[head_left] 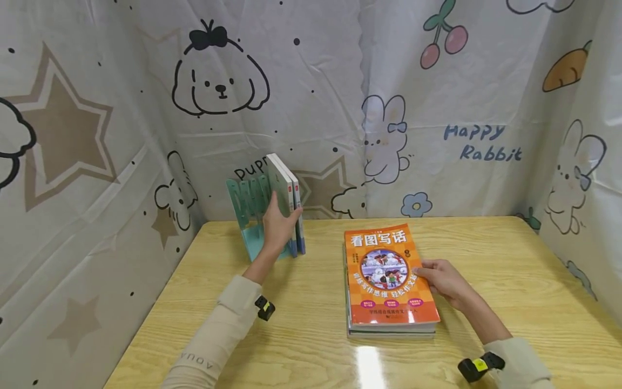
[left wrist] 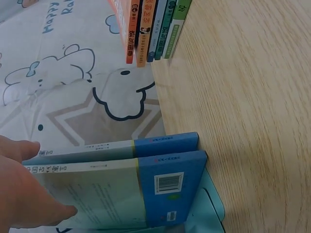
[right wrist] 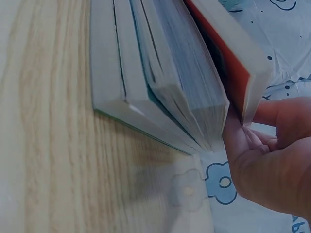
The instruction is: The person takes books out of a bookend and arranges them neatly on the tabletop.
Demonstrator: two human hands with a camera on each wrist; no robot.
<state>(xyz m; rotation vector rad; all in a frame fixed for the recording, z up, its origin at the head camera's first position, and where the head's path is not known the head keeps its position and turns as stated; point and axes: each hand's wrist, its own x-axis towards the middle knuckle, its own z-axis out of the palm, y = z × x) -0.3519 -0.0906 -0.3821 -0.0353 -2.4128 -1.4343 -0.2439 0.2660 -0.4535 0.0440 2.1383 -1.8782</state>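
Note:
Two white-and-blue books (head_left: 280, 178) stand upright side by side against a teal bookend (head_left: 253, 240) at the back left. My left hand (head_left: 279, 224) grips them both, its thumb and fingers on opposite sides; the left wrist view shows the nearer book's back cover (left wrist: 167, 194) with a barcode. On the right, an orange picture-covered book (head_left: 384, 270) tops a flat stack of books (head_left: 393, 333). My right hand (head_left: 444, 278) pinches the orange book by its right edge. In the right wrist view that edge is raised, leaving a gap above the stack's page edges (right wrist: 150, 92).
The light wooden table (head_left: 311, 302) carries the bookend and the stack. A printed white curtain (head_left: 311, 81) hangs close behind the table and along both sides.

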